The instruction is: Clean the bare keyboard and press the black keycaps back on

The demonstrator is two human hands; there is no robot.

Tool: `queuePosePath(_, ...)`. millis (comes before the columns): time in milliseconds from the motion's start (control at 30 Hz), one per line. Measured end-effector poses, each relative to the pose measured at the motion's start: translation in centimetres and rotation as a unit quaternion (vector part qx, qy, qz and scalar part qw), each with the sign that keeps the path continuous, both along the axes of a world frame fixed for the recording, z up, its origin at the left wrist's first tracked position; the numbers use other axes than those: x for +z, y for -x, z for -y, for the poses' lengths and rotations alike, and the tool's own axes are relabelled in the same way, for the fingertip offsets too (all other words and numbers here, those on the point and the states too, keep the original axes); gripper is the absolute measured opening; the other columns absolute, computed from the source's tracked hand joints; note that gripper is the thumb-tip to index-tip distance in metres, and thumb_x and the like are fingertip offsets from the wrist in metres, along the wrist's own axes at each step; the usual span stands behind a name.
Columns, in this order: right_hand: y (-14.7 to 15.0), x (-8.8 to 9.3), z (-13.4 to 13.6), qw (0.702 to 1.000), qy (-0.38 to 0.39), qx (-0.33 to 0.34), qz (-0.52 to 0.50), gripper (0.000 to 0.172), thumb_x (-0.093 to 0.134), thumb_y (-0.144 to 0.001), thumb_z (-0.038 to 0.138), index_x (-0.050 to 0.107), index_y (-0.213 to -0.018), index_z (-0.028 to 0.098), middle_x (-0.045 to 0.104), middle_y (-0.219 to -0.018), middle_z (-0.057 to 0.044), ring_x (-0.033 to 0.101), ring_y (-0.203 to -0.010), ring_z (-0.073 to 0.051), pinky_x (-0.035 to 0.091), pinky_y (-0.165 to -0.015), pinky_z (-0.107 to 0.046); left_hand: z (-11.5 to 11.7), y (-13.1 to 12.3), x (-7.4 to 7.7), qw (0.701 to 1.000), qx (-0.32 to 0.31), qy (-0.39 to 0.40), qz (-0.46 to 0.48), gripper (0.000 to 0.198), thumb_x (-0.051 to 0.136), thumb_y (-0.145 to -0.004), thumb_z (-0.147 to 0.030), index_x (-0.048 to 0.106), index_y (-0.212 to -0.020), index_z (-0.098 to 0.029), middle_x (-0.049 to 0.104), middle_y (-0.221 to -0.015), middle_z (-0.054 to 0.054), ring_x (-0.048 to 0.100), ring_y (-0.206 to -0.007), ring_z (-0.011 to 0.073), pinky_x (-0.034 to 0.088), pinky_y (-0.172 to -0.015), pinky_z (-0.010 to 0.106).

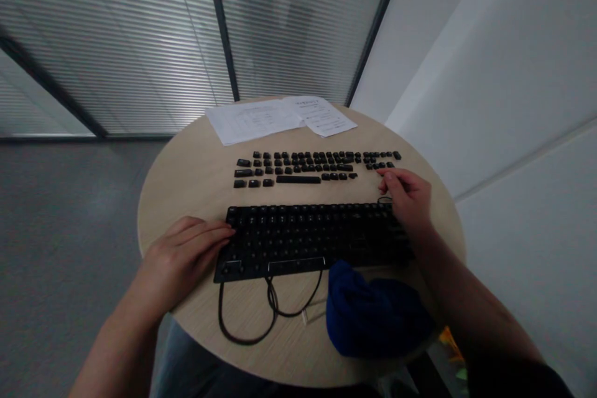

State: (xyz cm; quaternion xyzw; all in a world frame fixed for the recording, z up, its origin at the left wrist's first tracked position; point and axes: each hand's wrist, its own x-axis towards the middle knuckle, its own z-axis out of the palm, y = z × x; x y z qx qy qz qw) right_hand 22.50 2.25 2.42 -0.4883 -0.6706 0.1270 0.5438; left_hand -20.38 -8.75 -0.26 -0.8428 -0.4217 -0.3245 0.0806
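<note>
In the head view, many keys (305, 168) are already off, lying in rows beyond the keyboard (303, 236) on the table (181, 168); its upper rows seem still capped. The left hand (180, 249), fingers together, touches its left edge, grip unclear; the right hand (410, 196) is pinched narrow, contents unclear. Print on the papers (256, 121) is unreadable

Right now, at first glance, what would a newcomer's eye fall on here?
Probably the blue cloth first, bunched at the near right of the round table. Next, the black keyboard across the middle, with loose black keys laid in rows beyond it. The left hand is at the keyboard's left end.
</note>
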Motion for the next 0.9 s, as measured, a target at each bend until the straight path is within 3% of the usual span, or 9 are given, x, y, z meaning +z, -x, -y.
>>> queuePosePath(333,0.1,0.2,1.5,1.0,0.009,0.007,0.022,0.025,0.064,-0.094,0.043,0.078,-0.096,0.022,0.067,-0.068,-0.002,0.063,-0.062,-0.017,0.053,-0.06,-0.031,1.3,-1.0,0.6,0.999,0.031,-0.01,-0.027,0.021,0.065,-0.093,-0.014,0.073,-0.111,-0.019,0.079,-0.107,0.004,0.067,-0.09,0.0174,0.057,-0.081,0.032)
queuePosePath(667,-0.1,0.1,1.6,1.0,0.012,0.009,0.018,0.025,0.065,-0.094,0.045,0.079,-0.096,0.024,0.068,-0.069,-0.004,0.065,-0.063,-0.02,0.056,-0.062,-0.037,1.3,-0.8,0.5,0.999,0.053,-0.011,-0.007,0.021,0.066,-0.093,-0.018,0.076,-0.11,-0.025,0.079,-0.106,0.003,0.067,-0.094,0.0185,0.058,-0.082,0.034)
queuePosePath(900,-0.4,-0.5,1.5,0.999,0.022,0.017,0.031,0.023,0.064,-0.094,0.043,0.078,-0.098,0.025,0.069,-0.07,-0.002,0.067,-0.064,-0.019,0.056,-0.061,-0.034,1.4,-0.6,0.1,0.998,0.058,0.035,-0.002,0.024,0.063,-0.096,-0.021,0.075,-0.116,-0.026,0.076,-0.103,0.005,0.068,-0.091,0.0177,0.058,-0.078,0.033)
